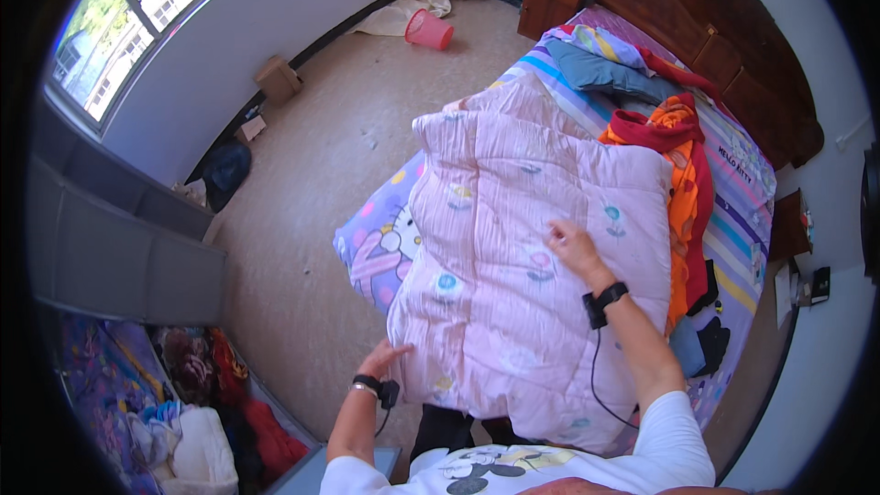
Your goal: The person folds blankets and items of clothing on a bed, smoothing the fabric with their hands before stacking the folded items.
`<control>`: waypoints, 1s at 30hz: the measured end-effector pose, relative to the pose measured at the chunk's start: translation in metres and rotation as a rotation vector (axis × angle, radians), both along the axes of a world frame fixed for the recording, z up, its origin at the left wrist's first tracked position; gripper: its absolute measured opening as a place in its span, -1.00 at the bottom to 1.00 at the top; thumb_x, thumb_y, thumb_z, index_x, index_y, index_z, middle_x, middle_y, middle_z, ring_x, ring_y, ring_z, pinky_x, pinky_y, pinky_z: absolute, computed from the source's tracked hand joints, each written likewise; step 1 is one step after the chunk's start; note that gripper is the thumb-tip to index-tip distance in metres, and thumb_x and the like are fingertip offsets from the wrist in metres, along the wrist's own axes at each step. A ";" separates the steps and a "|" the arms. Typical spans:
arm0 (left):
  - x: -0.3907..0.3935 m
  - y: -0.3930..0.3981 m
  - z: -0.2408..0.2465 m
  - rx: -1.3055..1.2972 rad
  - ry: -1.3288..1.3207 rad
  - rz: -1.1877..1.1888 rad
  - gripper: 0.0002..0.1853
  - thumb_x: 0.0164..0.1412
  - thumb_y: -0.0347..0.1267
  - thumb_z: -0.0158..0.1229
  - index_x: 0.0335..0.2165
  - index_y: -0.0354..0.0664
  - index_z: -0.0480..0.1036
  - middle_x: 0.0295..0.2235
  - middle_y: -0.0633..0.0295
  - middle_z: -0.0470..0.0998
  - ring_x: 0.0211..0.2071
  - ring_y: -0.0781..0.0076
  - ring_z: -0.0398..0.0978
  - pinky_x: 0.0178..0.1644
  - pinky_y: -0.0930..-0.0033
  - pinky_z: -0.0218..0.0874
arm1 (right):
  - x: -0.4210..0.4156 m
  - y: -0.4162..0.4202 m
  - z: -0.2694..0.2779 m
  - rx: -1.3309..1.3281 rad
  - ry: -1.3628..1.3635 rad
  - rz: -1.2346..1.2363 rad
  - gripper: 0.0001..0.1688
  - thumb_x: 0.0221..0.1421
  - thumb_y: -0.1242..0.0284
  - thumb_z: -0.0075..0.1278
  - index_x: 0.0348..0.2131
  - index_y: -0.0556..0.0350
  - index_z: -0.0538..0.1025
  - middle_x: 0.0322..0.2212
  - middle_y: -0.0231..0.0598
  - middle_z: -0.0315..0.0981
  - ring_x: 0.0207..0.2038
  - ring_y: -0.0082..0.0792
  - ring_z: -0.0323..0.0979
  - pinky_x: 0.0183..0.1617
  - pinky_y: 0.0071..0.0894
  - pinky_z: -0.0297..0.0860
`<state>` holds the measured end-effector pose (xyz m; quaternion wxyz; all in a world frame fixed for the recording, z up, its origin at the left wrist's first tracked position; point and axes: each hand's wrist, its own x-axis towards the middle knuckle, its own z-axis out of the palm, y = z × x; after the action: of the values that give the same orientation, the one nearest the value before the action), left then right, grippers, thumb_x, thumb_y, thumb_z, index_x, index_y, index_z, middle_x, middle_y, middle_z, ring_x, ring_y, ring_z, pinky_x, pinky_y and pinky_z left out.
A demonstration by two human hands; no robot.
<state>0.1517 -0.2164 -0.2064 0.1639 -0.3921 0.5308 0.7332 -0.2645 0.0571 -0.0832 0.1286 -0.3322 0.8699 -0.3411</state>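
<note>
A pink quilted comforter (509,220) with flower prints lies folded over the near part of a bed, its lower edge close to my body. My left hand (386,359) is at the comforter's left edge near the bottom, fingers spread against the fabric; whether it grips the cloth is not plain. Over the middle right of the comforter is my right hand (572,247), its fingers curled; the picture does not settle whether it pinches cloth. Beneath, a purple cartoon-print cover (378,247) shows at the left, and a striped sheet (739,220) at the right.
Orange and red blankets (680,206) and a blue-grey pillow (605,72) lie on the bed below the wooden headboard (729,55). A pink wastebasket (430,31) lies tipped on the floor. An opened grey case (275,419) at lower left holds bedding. A cardboard box (277,80) stands by the wall.
</note>
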 end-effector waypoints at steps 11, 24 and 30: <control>-0.036 -0.029 -0.074 -0.003 0.064 -0.306 -0.23 -0.14 -0.29 0.35 0.06 -0.36 0.27 -0.02 0.10 0.43 -0.01 0.28 0.37 0.11 0.30 0.13 | -0.206 -0.212 -0.021 0.425 0.302 0.053 -0.37 -0.11 0.13 0.15 -0.08 0.08 0.41 -0.15 0.02 0.45 -0.07 -0.01 0.40 0.06 -0.17 0.25; -0.107 -0.075 -0.064 -0.047 0.080 -0.349 -0.57 0.01 -0.43 0.18 -0.08 -0.25 0.43 -0.21 0.17 0.56 -0.21 0.46 0.47 -0.10 0.38 0.28 | -0.302 -0.087 0.101 0.571 0.669 -0.429 -0.57 -0.02 0.24 0.12 -0.13 -0.09 0.45 -0.25 -0.19 0.45 -0.19 -0.09 0.43 -0.16 -0.11 0.35; -0.132 -0.067 -0.089 -0.099 0.034 -0.329 -0.48 -0.05 -0.44 0.22 -0.04 -0.32 0.38 -0.18 0.18 0.54 -0.14 0.40 0.46 -0.04 0.37 0.25 | -0.261 -0.114 0.005 0.508 0.705 -0.482 -0.22 -0.08 0.21 0.16 0.12 -0.08 0.25 0.07 -0.18 0.21 0.16 -0.14 0.12 0.23 0.06 -0.01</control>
<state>0.0195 -0.2836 -0.2956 0.2532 -0.2950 0.6260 0.6760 -0.5259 -0.0564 -0.0781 -0.1791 -0.1749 0.9681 -0.0051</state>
